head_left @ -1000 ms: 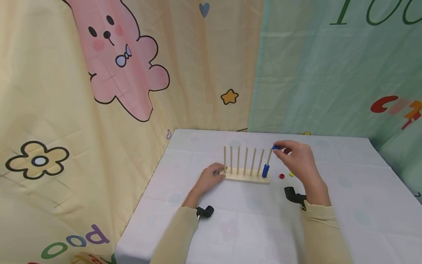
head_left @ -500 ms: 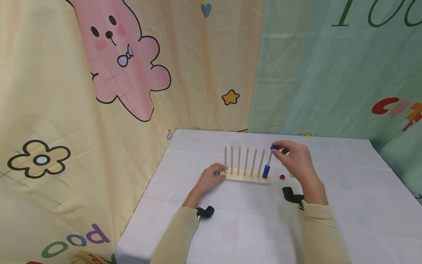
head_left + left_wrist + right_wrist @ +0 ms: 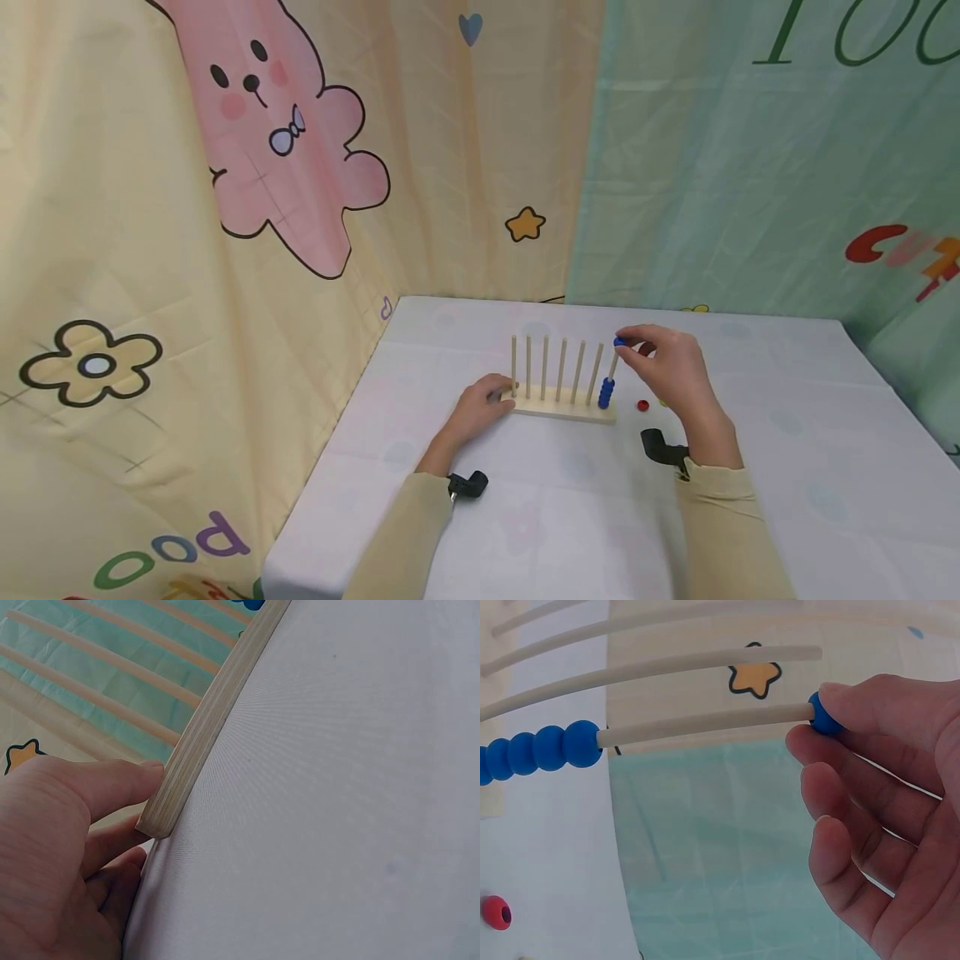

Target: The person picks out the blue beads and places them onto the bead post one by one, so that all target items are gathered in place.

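A pale wooden base (image 3: pixel 558 408) with several upright pegs stands on the table. Its left end is gripped by my left hand (image 3: pixel 478 408), thumb on the front edge (image 3: pixel 201 735). Several blue beads (image 3: pixel 606 393) are stacked low on the rightmost peg, also visible in the right wrist view as blue beads (image 3: pixel 549 748). My right hand (image 3: pixel 675 367) pinches one more blue bead (image 3: pixel 825 715) between thumb and index finger at that peg's tip. The other pegs carry no beads.
A red bead (image 3: pixel 642 406) lies on the white table (image 3: pixel 555 517) right of the base, with a yellow-green bead (image 3: pixel 663 403) beside it, partly hidden by my right hand. Printed curtains (image 3: pixel 465 150) hang behind and at the left.
My right hand has moved slightly left with the blue bead, from beside the rightmost peg's tip onto it. My left hand keeps its grip on the base.
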